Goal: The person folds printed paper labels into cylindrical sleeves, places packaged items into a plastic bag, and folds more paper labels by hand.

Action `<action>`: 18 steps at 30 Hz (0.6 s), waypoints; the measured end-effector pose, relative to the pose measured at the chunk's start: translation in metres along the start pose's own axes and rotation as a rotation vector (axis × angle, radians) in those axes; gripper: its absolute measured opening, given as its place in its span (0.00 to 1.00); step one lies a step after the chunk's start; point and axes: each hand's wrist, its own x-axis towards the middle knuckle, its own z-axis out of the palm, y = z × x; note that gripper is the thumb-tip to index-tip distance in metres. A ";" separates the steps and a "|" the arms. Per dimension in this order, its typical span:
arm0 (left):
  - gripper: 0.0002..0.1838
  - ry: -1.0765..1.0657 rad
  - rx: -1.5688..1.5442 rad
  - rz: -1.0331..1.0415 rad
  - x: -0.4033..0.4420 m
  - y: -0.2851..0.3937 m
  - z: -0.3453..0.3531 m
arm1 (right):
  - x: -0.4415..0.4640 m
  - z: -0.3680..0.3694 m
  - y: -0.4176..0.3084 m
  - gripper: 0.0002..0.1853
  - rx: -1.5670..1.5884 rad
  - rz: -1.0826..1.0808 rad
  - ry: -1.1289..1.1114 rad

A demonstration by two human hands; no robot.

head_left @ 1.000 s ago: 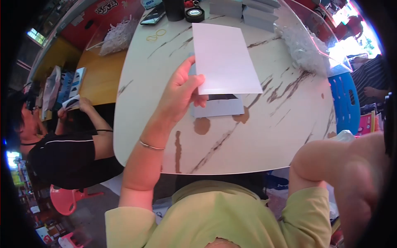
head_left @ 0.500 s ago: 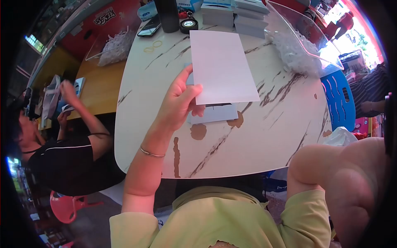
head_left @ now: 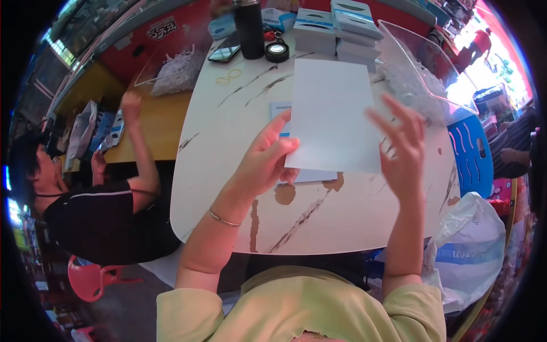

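White sheet [head_left: 333,117] partly hides left grip [head_left: 263,158]; right grip [head_left: 404,149] looks blurred.

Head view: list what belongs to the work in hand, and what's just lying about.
Likely in the work:
- white sheet, in the left hand
- printed piece beneath
- printed stacks behind

Apparently lying about:
- smartphone
- black tumbler
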 end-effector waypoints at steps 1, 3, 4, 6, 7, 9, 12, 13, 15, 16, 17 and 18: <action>0.28 -0.013 -0.003 -0.005 0.001 -0.001 -0.002 | -0.004 0.006 0.002 0.23 0.099 -0.013 -0.021; 0.26 -0.128 -0.012 -0.041 0.001 -0.004 -0.010 | -0.009 0.013 0.003 0.19 0.258 -0.063 -0.031; 0.25 -0.114 0.013 -0.012 0.003 -0.007 -0.014 | -0.008 0.017 0.003 0.17 0.320 -0.104 -0.018; 0.25 -0.067 0.037 0.000 0.010 -0.013 -0.022 | -0.012 0.024 0.001 0.15 0.483 -0.077 -0.053; 0.25 -0.067 0.037 -0.002 0.011 -0.014 -0.025 | -0.012 0.026 -0.002 0.14 0.557 -0.068 -0.069; 0.26 -0.079 0.036 0.007 0.013 -0.014 -0.034 | -0.017 0.032 -0.005 0.15 0.668 -0.074 -0.131; 0.25 -0.015 -0.038 -0.092 0.014 -0.015 -0.037 | -0.024 0.038 -0.004 0.09 0.698 -0.079 -0.151; 0.26 0.021 -0.034 -0.079 0.013 -0.015 -0.033 | -0.025 0.037 -0.006 0.13 0.734 -0.055 -0.156; 0.27 0.038 -0.046 -0.048 0.013 -0.016 -0.028 | -0.026 0.038 -0.001 0.16 0.785 -0.075 -0.150; 0.28 0.071 -0.054 -0.010 0.013 -0.017 -0.027 | -0.029 0.038 0.000 0.16 0.775 -0.071 -0.147; 0.28 0.061 -0.055 -0.014 0.012 -0.018 -0.027 | -0.033 0.038 0.001 0.14 0.846 0.033 -0.155; 0.27 0.050 -0.065 -0.042 0.011 -0.019 -0.029 | -0.034 0.037 0.001 0.12 0.917 0.137 -0.160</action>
